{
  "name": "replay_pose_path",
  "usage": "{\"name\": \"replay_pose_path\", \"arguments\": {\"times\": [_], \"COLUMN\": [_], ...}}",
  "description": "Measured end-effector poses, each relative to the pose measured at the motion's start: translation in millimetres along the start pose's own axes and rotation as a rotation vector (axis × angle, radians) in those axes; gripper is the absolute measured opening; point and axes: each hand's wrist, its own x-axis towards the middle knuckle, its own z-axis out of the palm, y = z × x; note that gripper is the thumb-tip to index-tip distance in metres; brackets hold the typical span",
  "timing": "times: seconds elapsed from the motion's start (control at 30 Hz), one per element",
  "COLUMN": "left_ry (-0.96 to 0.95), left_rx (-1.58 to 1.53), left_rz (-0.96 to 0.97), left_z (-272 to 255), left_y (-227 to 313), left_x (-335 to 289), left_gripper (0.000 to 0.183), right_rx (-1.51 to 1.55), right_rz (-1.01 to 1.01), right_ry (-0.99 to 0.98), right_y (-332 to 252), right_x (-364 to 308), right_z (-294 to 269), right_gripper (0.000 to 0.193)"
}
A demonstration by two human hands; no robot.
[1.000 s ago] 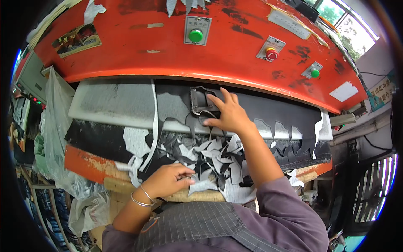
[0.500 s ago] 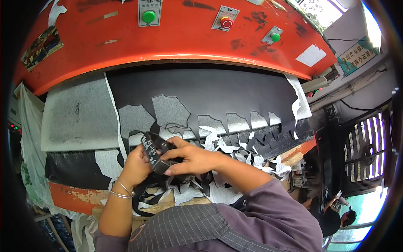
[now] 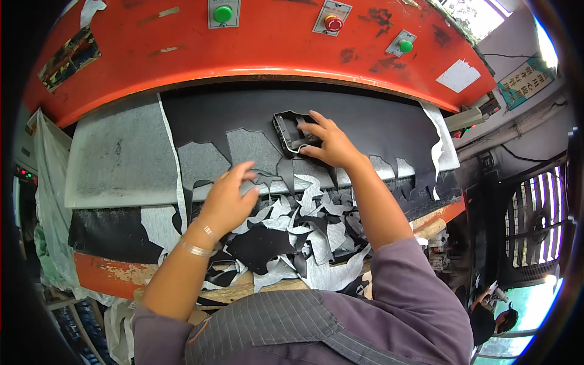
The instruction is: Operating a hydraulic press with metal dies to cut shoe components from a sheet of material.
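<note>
The right hand (image 3: pixel 331 146) lies flat, its grip spread, fingers pressing the metal cutting die (image 3: pixel 291 132) at its 10 o'clock, on the black sheet (image 3: pixel 255 115). The left hand (image 3: pixel 228 198), grip spread and holding nothing, hovers above the scraps (image 3: pixel 304 228), at 7 o'clock from the die.

Bright daylight from the upper-right window (image 3: pixel 480 12), strong fisheye bending, dark vignetted corners.
</note>
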Motion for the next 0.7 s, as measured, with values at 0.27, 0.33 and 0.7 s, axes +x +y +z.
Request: {"name": "replay_pose_path", "arguments": {"times": [0.27, 0.33, 0.7], "left_ry": [0.057, 0.028, 0.058], "left_rx": [0.159, 0.154, 0.152], "left_rz": [0.057, 0.049, 0.027], "left_z": [78.5, 77.9, 74.8], "left_y": [-12.6, -9.7, -5.3], "left_x": [44.5, 48.1, 44.0], "left_gripper": [0.077, 0.076, 0.075], "right_rx": [0.076, 0.072, -0.027], "right_rz": [0.159, 0.156, 0.0], "right_ry": [0.183, 0.177, 0.245], "right_y": [15.2, 16.1, 19.6], "right_x": [-47.3, -47.0, -46.4], "right_z": [26.9, 23.3, 28.0], "right_gripper": [0.083, 0.083, 0.081]}}
